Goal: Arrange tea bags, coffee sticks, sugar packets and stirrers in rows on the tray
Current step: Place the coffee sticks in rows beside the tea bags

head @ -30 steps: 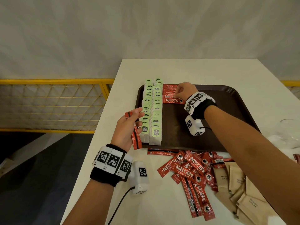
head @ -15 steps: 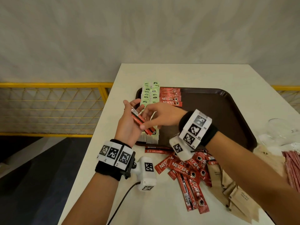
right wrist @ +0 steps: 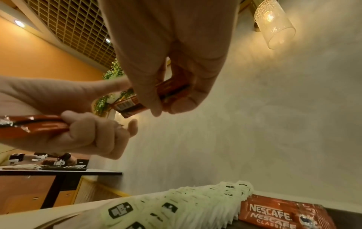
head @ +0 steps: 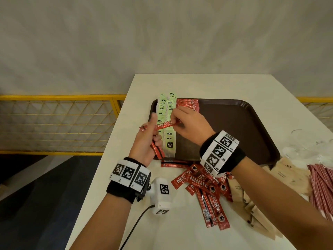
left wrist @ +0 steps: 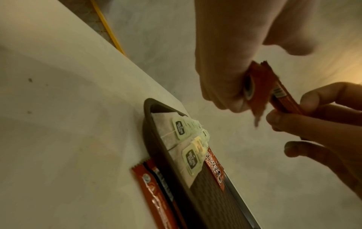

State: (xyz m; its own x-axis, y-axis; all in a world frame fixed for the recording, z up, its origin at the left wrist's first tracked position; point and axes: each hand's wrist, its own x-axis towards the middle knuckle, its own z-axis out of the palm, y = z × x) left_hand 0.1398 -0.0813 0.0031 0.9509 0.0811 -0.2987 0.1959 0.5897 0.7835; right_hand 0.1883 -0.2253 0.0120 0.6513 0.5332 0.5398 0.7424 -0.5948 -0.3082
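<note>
1. Half a second ago both hands met low over the tea bags; now the right hand [head: 187, 123] has pulled one red paper coffee stick [head: 166, 125] partly out.
2. Its fingers pinch that stick, which lies sideways, left to right, in the air above the two rows of green-tagged tea bags [head: 166, 121].
3. The left hand [head: 147, 141] curls round a bunch of spare red sticks [head: 156, 150].
4. The started row of red coffee sticks [head: 188, 103] on the dark brown plastic tray [head: 234, 127] lies just past the right hand, which is nearer to it.
</note>
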